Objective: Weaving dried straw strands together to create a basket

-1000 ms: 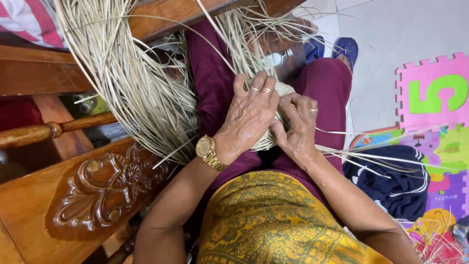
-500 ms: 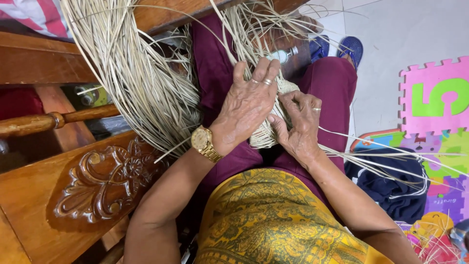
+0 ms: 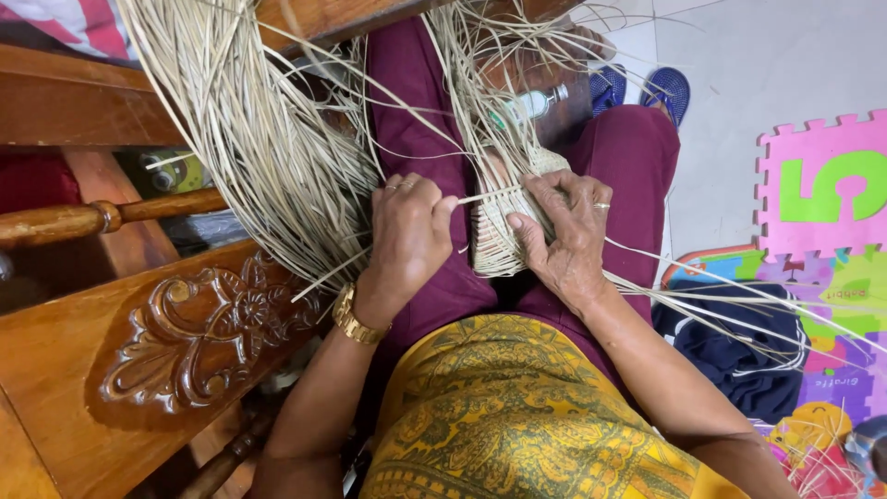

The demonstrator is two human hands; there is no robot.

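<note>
The small woven piece (image 3: 504, 226) of pale straw sits on the person's lap, over the maroon trousers (image 3: 628, 166), held between both hands. It is a narrow, half-made panel or little basket wall, with loose uprights fanning away from its top edge.

The right hand (image 3: 564, 231) is wrapped around the piece from the side, fingers curled over the woven edge and thumb pressing its face, so it is closed on it. The left hand (image 3: 407, 231) is closed nearly to a fist, pinching a single flat strand (image 3: 476, 196) that runs across to the weave; the strand looks taut between the two hands.

From where I stand, the strand is the weak point. It is thin and dry-looking, and a hard pull with the left hand could snap it or crease it at the edge of the weave. If the right hand's grip slackens while the pull goes on, the piece could twist and the last rows could loosen.

The loose uprights cross each other thickly above the hands, and the pulled strand could catch one and drag it out of line. The big hank of straw (image 3: 249, 139) hanging off the carved wooden seat (image 3: 194, 342) lies just beside the left hand, near enough for stray ends to get tangled in.

More strands (image 3: 739, 310) trail off to the right over a dark garment (image 3: 739, 360) and the coloured foam mat (image 3: 822, 185) on the floor, where a foot or a shifted knee could trap them.
</note>
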